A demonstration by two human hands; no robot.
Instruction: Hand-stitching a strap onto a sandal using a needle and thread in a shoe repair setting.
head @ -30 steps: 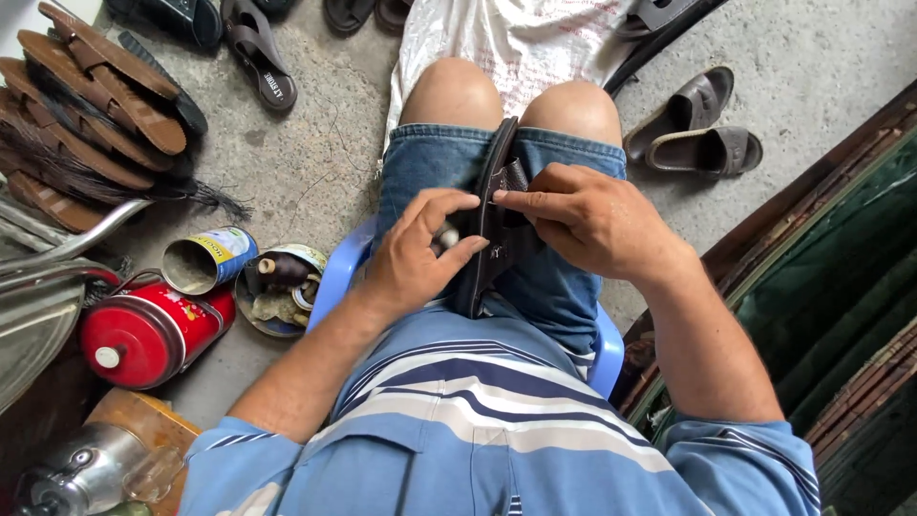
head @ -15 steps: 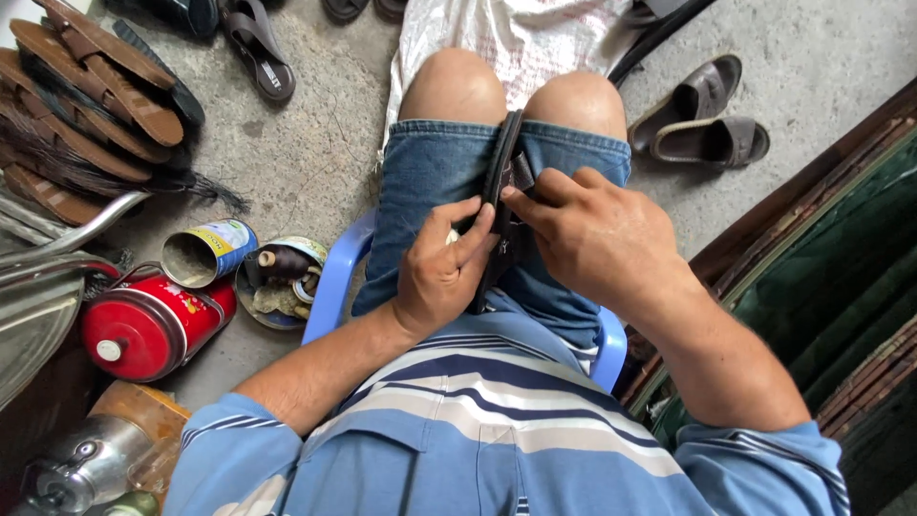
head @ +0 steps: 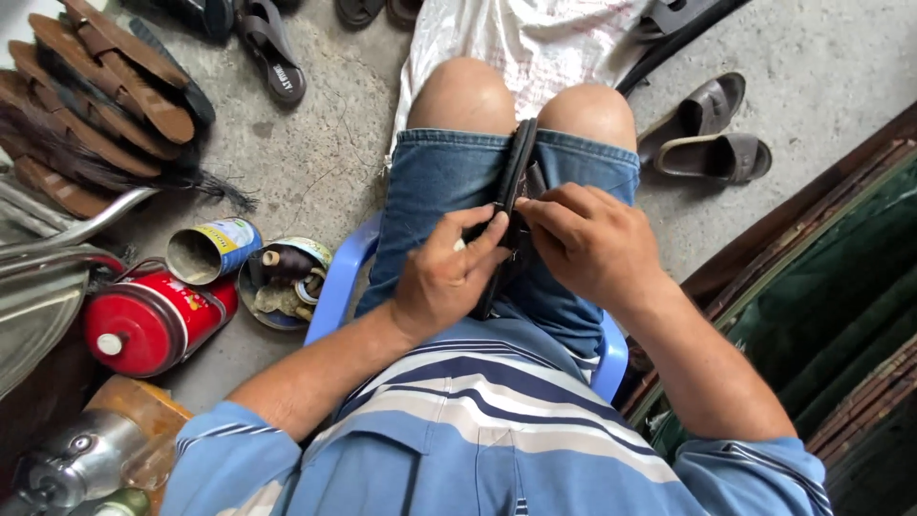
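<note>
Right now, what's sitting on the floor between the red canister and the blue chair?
In the head view, an open tin can and a round tin of odds and ends lie between the red canister and blue chair.

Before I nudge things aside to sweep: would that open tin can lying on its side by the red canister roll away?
Probably. The tin can lies on its side on bare concrete floor, so a push could roll it. It looks empty, hence likely light. The red canister beside it might stop it.

Rough concrete floor (head: 325, 162), glossy red metal canister (head: 153, 320), blue denim shorts (head: 439, 191)
</note>
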